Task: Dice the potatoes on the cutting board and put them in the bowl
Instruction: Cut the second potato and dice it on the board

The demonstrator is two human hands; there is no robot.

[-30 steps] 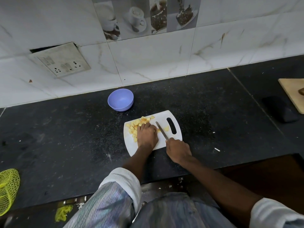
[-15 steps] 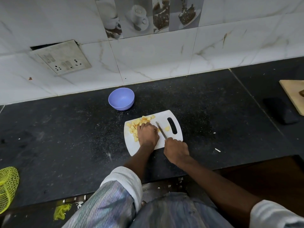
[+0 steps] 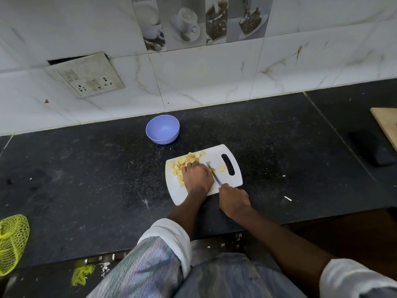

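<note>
A white cutting board (image 3: 235, 162) lies on the black counter (image 3: 86, 179). Yellow diced potato pieces (image 3: 182, 161) are piled on its left part, and one loose piece (image 3: 221, 168) lies near the handle slot. My left hand (image 3: 196, 176) lies over the potato with curled fingers, hiding what it holds down. My right hand (image 3: 234, 200) grips the handle of a knife (image 3: 213, 173), whose blade runs along the left hand's fingers. An empty purple bowl (image 3: 162, 129) stands behind the board, close to the wall.
A wooden board (image 3: 386, 123) and a dark object (image 3: 371, 147) lie at the right edge. A yellow-green mesh thing (image 3: 12, 241) sits at the front left. A socket plate (image 3: 86, 74) hangs loose on the tiled wall. Small white scraps (image 3: 287, 198) dot the counter.
My right hand and the knife have shifted slightly along the board while cutting. My left hand stays over the potato. The bowl has not moved.
</note>
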